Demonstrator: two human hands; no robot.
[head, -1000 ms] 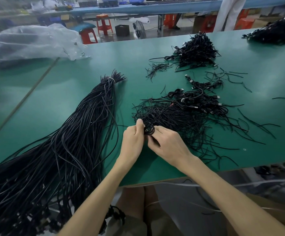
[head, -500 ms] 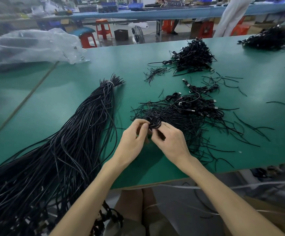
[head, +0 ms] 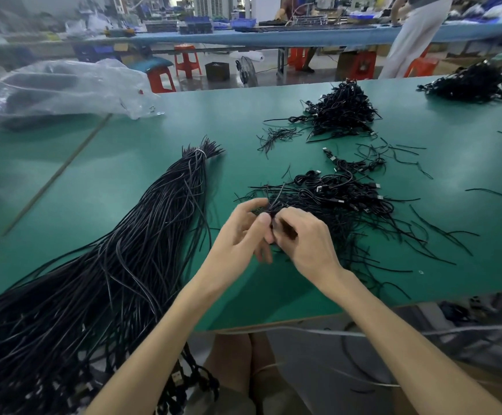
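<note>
My left hand (head: 237,238) and my right hand (head: 302,241) meet just above the green table (head: 273,298), near its front edge. Between their fingertips is a small coiled black cable (head: 272,212), pinched from both sides, with a thin black twist tie sticking up from it. My left index finger is stretched out over the coil. Just behind my hands lies a loose pile of coiled cables and black ties (head: 342,199). A long bundle of straight black cables (head: 142,241), tied near its far end, runs along the table to my left.
A heap of finished coiled cables (head: 342,112) sits farther back, another heap (head: 471,83) at the far right. A crumpled clear plastic bag (head: 55,88) lies at the back left. Loose ties are scattered on the right. Beyond the table stand red stools, another bench and a person.
My hands have lifted slightly and moved toward the pile with the coil. The left index finger has stretched out. The camera has tilted upward, showing more of the room.
</note>
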